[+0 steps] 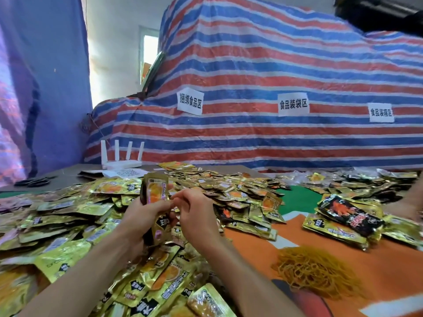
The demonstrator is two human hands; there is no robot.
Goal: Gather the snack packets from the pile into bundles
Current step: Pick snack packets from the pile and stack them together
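Spreading left of the bundle (155,197) over the counter (251,243) is the pile (68,216) of gold snack packets, with a white router (121,160) behind it. The left hand (139,216) grips the bundle upright, fingers wrapped round its lower half. Just right of the bundle, the right hand (194,216) curls in and pinches its edge, perhaps on a band; blur hides that. Farther right lie loose rubber bands (313,268) and a black packet (350,216).
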